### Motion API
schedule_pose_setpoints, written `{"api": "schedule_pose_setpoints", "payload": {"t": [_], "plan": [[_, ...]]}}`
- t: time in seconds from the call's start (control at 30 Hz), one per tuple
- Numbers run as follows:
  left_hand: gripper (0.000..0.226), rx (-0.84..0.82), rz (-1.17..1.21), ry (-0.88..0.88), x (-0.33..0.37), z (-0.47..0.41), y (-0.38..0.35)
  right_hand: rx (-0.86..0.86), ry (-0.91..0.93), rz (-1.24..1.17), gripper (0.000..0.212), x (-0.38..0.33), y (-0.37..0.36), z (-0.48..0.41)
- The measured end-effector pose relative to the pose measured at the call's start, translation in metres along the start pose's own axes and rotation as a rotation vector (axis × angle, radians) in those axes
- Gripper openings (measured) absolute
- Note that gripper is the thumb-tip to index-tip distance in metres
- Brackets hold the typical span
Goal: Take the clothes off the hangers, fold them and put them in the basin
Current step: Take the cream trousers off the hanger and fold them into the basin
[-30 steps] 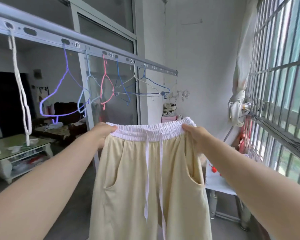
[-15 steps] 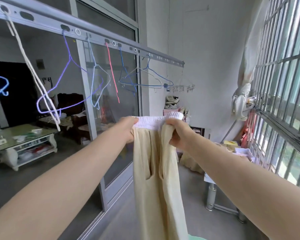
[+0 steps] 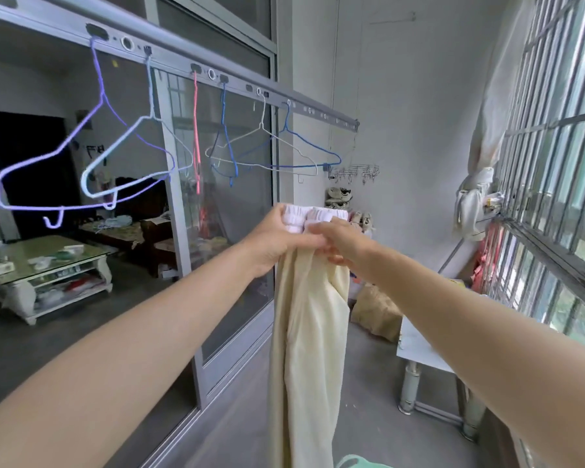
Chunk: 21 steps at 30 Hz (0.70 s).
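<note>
Cream trousers (image 3: 309,332) with a white elastic waistband hang folded in half lengthwise in front of me. My left hand (image 3: 277,238) grips the waistband from the left. My right hand (image 3: 338,243) pinches the same waistband from the right, touching the left hand. Several empty wire hangers (image 3: 129,163) in purple, pale blue, pink, blue and white dangle from the grey drying rail (image 3: 217,76) above left. A strip of the green basin (image 3: 355,462) shows at the bottom edge, under the trouser legs.
A sliding glass door (image 3: 230,231) runs along the left. A small white table on metal legs (image 3: 419,352) stands at the right under the barred window (image 3: 554,197). A brown sack and shoes sit by the far wall.
The hands have come together, closing the spread waistband so the trousers now hang folded in half lengthwise. The view has tilted slightly down and the basin's rim appears.
</note>
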<state>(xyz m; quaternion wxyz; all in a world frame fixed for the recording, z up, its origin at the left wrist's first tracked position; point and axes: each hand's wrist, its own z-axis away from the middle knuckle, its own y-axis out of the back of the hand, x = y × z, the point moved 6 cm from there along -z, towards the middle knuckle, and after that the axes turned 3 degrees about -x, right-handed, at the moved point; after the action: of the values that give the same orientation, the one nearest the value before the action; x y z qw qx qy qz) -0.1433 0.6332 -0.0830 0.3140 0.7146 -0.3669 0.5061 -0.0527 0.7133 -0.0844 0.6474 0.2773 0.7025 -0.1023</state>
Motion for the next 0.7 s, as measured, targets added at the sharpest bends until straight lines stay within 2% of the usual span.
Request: {"api": "schedule_pose_setpoints", "payload": {"t": [0.07, 0.2, 0.27, 0.3, 0.33, 0.37, 0.43, 0.5, 0.53, 0.6, 0.63, 0.7], "plan": [[0.087, -0.024, -0.103, -0.038, 0.0, 0.001, -0.001, -0.021, -0.027, 0.119, 0.021, -0.005, 0.002, -0.001], [0.052, 0.163, -0.258, -0.145, 0.009, 0.002, 0.003, -0.104, 0.138, 0.265, 0.032, -0.021, -0.005, 0.0], [0.034, 0.24, -0.204, -0.178, 0.013, 0.004, 0.007, -0.08, 0.256, 0.265, 0.032, -0.025, -0.006, 0.001], [0.027, 0.284, -0.142, -0.185, 0.013, 0.003, 0.013, -0.028, 0.311, 0.239, 0.025, -0.023, -0.001, 0.001], [0.027, 0.305, -0.074, -0.163, 0.013, 0.004, 0.018, 0.04, 0.347, 0.193, 0.014, -0.016, 0.008, -0.001], [0.031, 0.317, -0.008, -0.15, 0.013, 0.004, 0.024, 0.127, 0.355, 0.157, 0.016, -0.004, 0.02, -0.004], [0.032, 0.31, 0.079, -0.121, 0.014, 0.005, 0.035, 0.184, 0.259, 0.134, 0.063, 0.024, 0.038, -0.008], [0.039, 0.289, 0.117, -0.108, 0.017, 0.006, 0.044, 0.054, 0.035, 0.112, 0.104, 0.057, 0.041, -0.01], [0.04, 0.282, 0.134, -0.098, 0.018, 0.007, 0.047, -0.07, -0.058, 0.094, 0.108, 0.072, 0.035, -0.008], [0.043, 0.274, 0.158, -0.089, 0.018, 0.007, 0.053, -0.351, -0.167, 0.062, 0.089, 0.092, 0.016, 0.001], [0.044, 0.268, 0.163, -0.082, 0.017, 0.007, 0.054, -0.427, -0.196, 0.049, 0.079, 0.099, 0.007, 0.006], [0.05, 0.273, 0.157, -0.068, 0.016, 0.012, 0.057, -0.414, -0.222, -0.021, 0.071, 0.106, -0.006, 0.009]]}}
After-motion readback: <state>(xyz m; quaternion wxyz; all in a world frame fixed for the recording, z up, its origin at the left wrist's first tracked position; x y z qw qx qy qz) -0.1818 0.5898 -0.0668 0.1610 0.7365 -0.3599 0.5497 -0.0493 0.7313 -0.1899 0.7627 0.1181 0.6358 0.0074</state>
